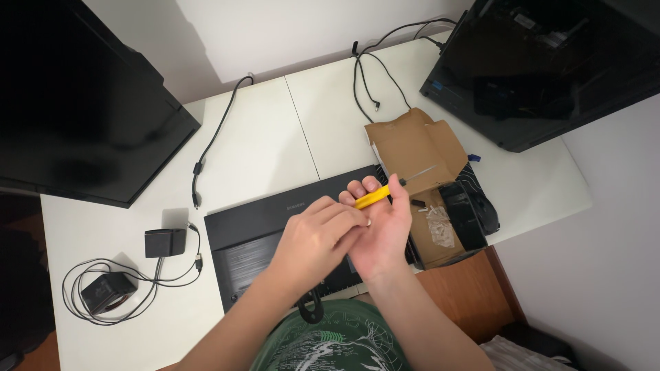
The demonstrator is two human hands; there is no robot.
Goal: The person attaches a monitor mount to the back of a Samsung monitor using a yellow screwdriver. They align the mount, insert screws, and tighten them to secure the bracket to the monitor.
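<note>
**Yellow-handled screwdriver held over a flat black device**

Far left: large black monitor [75,103] standing on the white desk [275,137]. Below it, a small black power adapter [106,292] ringed by its coiled cable, and a second black box [165,242] just beside it. A loose black cable [213,148] runs from the wall toward the desk's middle.

Centre: flat black device [247,244] lying face down at the desk's near edge. Above it, both hands meet. Left hand [320,237] is loosely curled, fingertips pressed into the palm of the right hand; whether it pinches anything, cannot tell. Right hand [381,223] is turned palm up, fingers closed around the yellow handle of a screwdriver [392,189]. The metal shaft points right and slightly away, over the cardboard.

Right: open cardboard box [416,148], flaps spread, with a clear bag of small parts [440,227] on its lower flap. Black bag [474,206] touching the box. Far right corner: second black monitor [550,69], cables [375,75] trailing beside it.
</note>
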